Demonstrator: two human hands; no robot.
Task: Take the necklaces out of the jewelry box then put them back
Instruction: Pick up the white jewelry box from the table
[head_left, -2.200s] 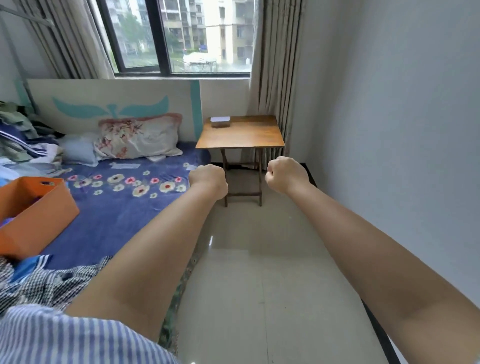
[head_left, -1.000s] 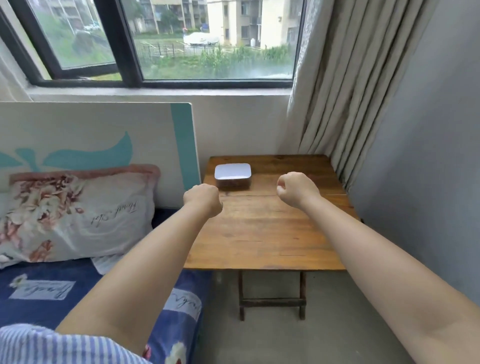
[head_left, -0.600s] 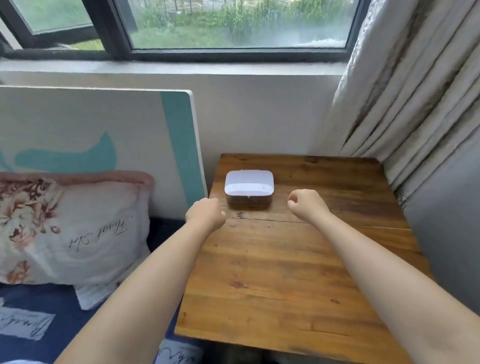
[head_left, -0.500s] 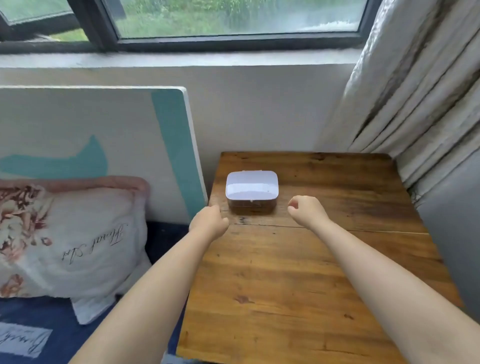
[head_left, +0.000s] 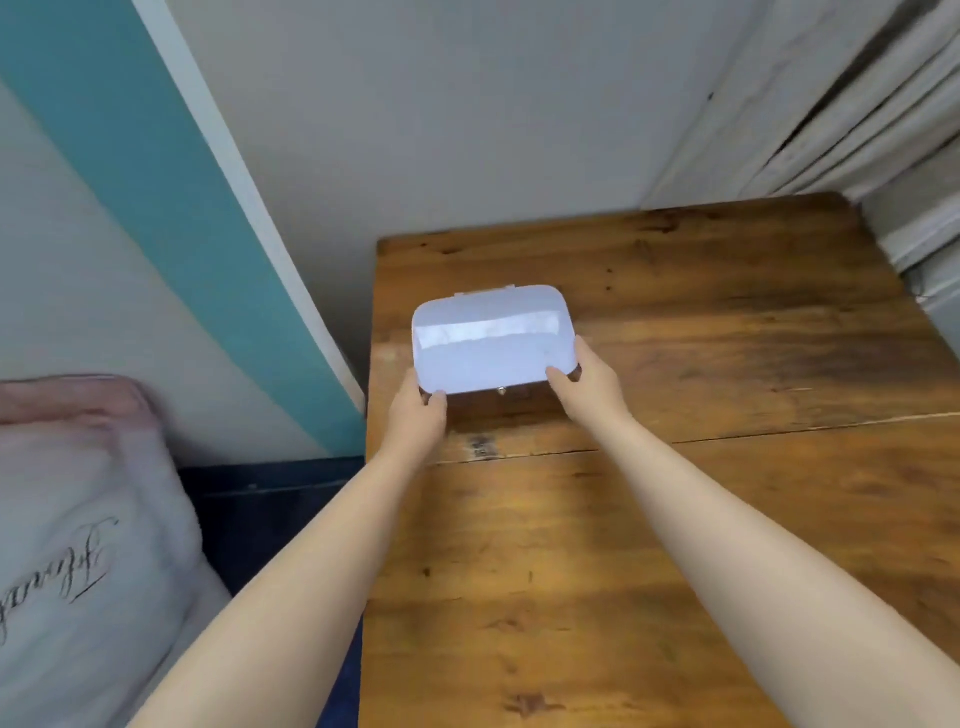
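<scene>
Jewelry box (head_left: 493, 340) sits lid shut on the wooden table's far-left part, toward 11 o'clock of the tabletop. Glossy white rounded-rectangle lid catches the window glare, dark base beneath, small metal clasp facing 6 o'clock. No necklaces show.

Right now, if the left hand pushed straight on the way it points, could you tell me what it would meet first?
The left hand points away from the person and already touches the near left corner of the jewelry box, so it would press on that. Beyond the box is probably the wall.
</scene>
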